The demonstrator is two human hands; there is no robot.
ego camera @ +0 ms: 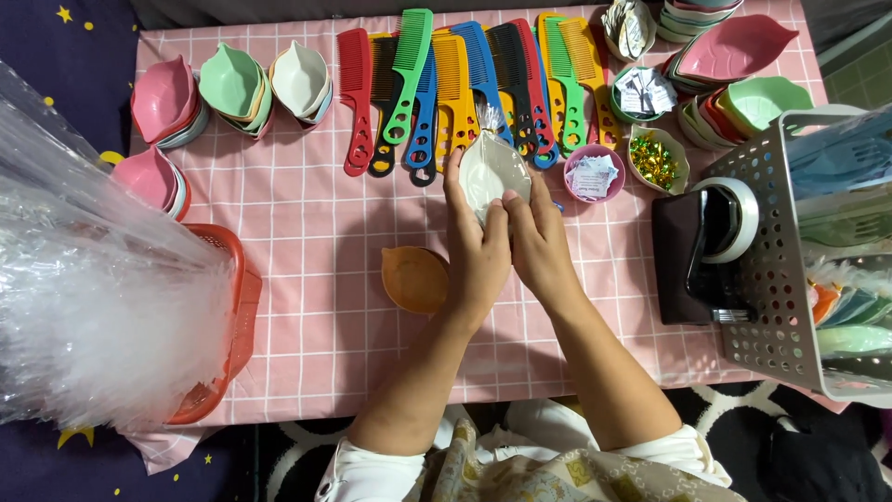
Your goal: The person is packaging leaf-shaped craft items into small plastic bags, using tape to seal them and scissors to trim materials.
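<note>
**Both hands on a wrapped leaf dish**

I have a pale, leaf-shaped dish (492, 172) in clear wrap held between my two hands, just above the pink checked counter (307, 279). My left hand (476, 251) cups it from the left side and below, fingers curled round its edge; my right hand (539, 244) presses in from the right, thumb on the rim. The hands are close together, touching at the thumbs, both clamped on the dish.

The dish sits right in front of the row of coloured combs (465, 84), with its twisted wrap tip reaching up against them. An orange leaf dish (413, 277) lies on the counter just beside my left wrist. To the right stand a small pink bowl of paper slips (593, 175) and a bowl of shiny wrapped sweets (656, 160). A red basket of cellophane bags (139, 307) stands at the far left, and stacks of leaf dishes (228, 88) line the top left.

My worries: the wrap is slick, so a loose hold could let the dish slide out onto the orange one. Pushing forward could knock the combs out of line, and a careless right elbow could catch the grey perforated basket (780, 279).
</note>
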